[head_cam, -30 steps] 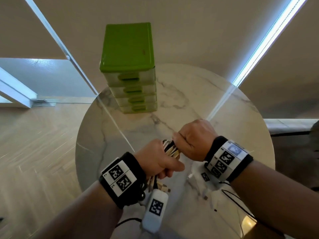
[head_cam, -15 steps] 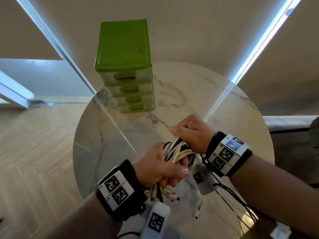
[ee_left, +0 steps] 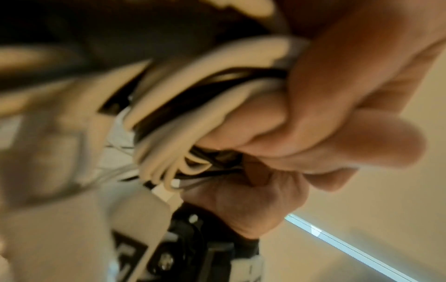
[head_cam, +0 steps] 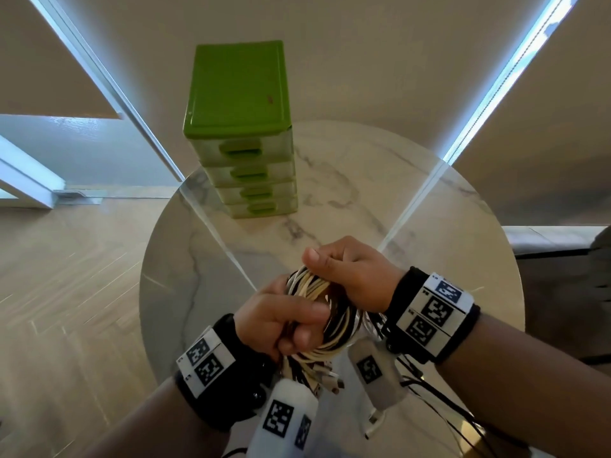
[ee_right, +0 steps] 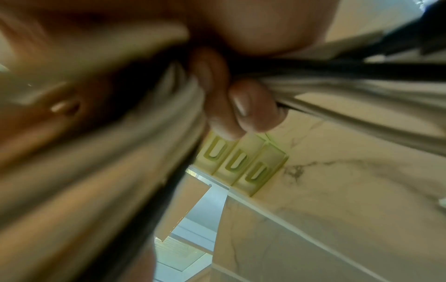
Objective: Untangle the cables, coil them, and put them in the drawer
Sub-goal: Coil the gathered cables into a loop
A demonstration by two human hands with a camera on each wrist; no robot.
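The round marble table carries the green drawer unit at its far side, all four drawers closed. Compared with the frames a second earlier, the hands are raised higher above the tabletop and drawn slightly apart, and the cable bundle — then a tight knot hidden between the fists — is now opened out into a visible coil of cream, white and black loops.

The left hand grips the lower side of the coil with fingers and thumb curled round the strands. The right hand holds the upper side, fingers wrapped over the loops and thumb laid on top. Loose plug ends hang below the left fist.

Judgement: the coiling step is well advanced; stowing is not begun.

Obstructions — no drawer is open, and both hands are occupied, so one hand must release the coil to pull a handle. The hanging plug ends could snag on a drawer edge. Thin black leads trailing from the wrist-worn cameras lie near the coil and could be confused with it.
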